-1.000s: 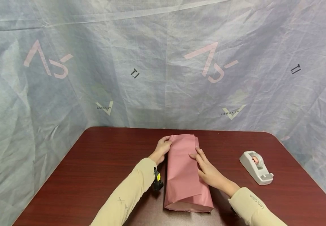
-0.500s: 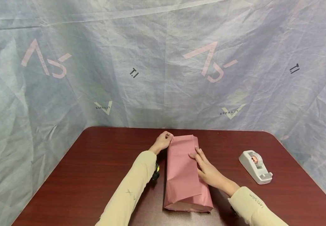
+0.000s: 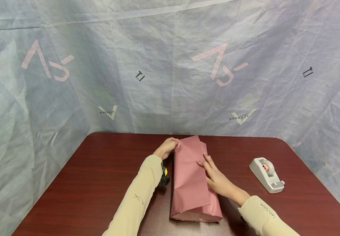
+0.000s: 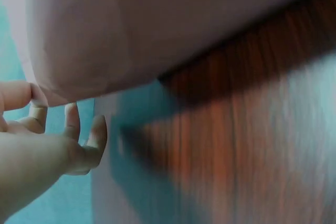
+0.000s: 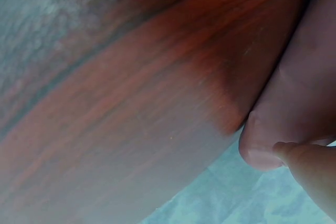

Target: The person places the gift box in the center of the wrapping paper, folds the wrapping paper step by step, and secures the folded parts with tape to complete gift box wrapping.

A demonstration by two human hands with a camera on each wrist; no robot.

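Note:
A long package in pink wrapping paper (image 3: 190, 177) lies lengthwise on the table, a loose sheet edge slanting across its near end. My left hand (image 3: 168, 147) is at the far left corner and pinches the paper between thumb and finger. In the left wrist view, that hand (image 4: 47, 153) has the paper edge (image 4: 79, 85) at its fingertips, with the other fingers below it. Along the package's right side rests my right hand (image 3: 217, 177), its fingers extended over the top. The right wrist view has one finger (image 5: 310, 169) against the pink paper (image 5: 265, 140).
To the right on the dark red wooden table (image 3: 105, 170) stands a white tape dispenser (image 3: 265, 175) holding a roll of tape. A grey-blue printed fabric sheet (image 3: 146, 98) hangs behind the table and along its sides.
My left hand has moved from the package's left side to its far left corner and taken hold of the paper. The paper's far end has swung askew. The right hand keeps its place.

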